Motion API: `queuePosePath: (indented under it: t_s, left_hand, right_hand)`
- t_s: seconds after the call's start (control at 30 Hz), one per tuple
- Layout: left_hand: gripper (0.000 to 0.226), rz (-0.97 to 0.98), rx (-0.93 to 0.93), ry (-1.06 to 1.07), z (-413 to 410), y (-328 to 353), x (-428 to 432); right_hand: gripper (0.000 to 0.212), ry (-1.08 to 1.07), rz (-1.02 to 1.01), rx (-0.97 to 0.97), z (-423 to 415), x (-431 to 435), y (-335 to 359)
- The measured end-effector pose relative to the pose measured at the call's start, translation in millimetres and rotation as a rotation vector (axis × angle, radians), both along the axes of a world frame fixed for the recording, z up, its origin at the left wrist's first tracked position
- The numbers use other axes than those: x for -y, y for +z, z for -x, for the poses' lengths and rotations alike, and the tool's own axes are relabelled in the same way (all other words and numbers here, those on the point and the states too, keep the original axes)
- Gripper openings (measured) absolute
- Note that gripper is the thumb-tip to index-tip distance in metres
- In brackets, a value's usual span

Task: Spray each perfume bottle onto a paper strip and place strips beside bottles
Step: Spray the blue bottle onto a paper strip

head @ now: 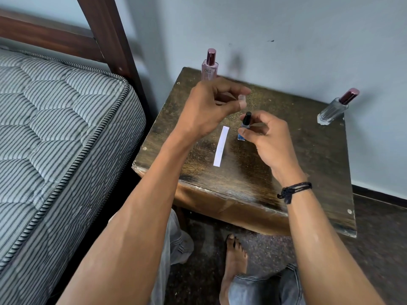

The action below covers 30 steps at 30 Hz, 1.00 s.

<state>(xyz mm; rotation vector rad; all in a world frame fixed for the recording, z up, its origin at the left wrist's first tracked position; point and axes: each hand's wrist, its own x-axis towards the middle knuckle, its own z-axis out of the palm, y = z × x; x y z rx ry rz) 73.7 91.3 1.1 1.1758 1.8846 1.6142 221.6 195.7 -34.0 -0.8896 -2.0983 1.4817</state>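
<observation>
Blue bottle (245,123): small, light, likely slick glass; right hand (264,133) pinches its body. Left hand (204,108) pinches clear cap (241,98). Strip (221,149) at its 8 o'clock, flimsy, lift by end.

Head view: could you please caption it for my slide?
Right hand holds a small blue bottle near a paper strip; left hand pinches a clear cap.

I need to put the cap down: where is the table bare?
Bare: the table between right hand and clear bottle, and along its front edge. Crowded: the middle, around paper strip, blue bottle and left hand with cap.
</observation>
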Motion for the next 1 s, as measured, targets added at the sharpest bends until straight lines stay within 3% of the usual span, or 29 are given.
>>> queuePosePath:
  t_s: [0.7, 1.0]
  left_hand:
    - [0.023, 0.09, -0.079, -0.074, -8.8, -2.5, -4.1]
    - [0.019, 0.127, -0.218, -0.074, -10.9, -3.5, -4.9]
  right_hand:
    - [0.023, 0.003, -0.037, 0.007, 0.5, 2.0, 3.1]
    - [0.026, 0.012, -0.053, 0.015, 0.9, 1.5, 3.7]
